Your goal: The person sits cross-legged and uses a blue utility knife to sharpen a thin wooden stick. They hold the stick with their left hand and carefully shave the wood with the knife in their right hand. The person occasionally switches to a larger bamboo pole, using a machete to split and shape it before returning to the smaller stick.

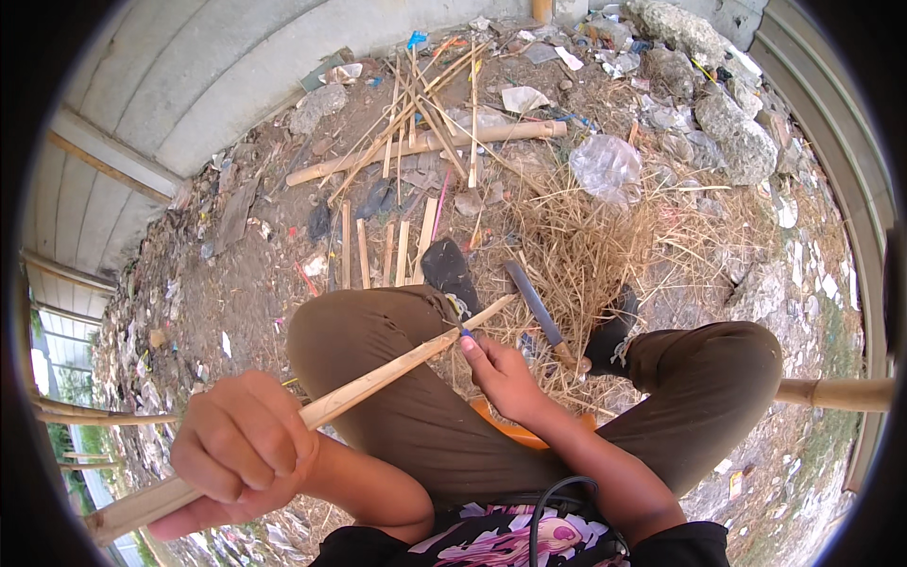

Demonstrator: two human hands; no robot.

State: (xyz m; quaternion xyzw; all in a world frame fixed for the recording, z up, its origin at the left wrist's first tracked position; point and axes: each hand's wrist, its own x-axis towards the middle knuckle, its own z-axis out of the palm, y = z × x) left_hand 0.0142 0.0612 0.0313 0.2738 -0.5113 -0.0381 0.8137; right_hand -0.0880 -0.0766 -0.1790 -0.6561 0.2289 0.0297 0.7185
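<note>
Bamboo strip (378, 373): long and pale, slanting from the lower left, through the left hand (241, 449), across in front of the left leg, its far tip between the shoes.
Left hand: fingers closed firmly around the strip near its lower end, knuckles up.
Right hand (501, 373): closed on a small blue-handled tool (465, 331), thumb along it, right beside the strip toward the far tip; the tool's dark end meets the strip, its exact form too small to tell.
Large knife (535, 304): on the ground between the feet, broad grey blade pointing away, wooden handle close to the right shoe (614, 321).
Legs: brown trousers (713, 373), knees spread wide, the person sitting low over something orange (515, 430), mostly hidden.
Short slats (403, 250): several in a loose row beyond the left shoe (449, 269).
Thick pole (444, 142): farther off, lying crosswise, with thin strips (435, 109) crossed over it.
Straw (581, 227): heaped beyond the knife, a clear plastic bag (606, 168) at its far edge.
Edges: concrete rubble (742, 132) at far right, grey panel wall (208, 66) at left.
</note>
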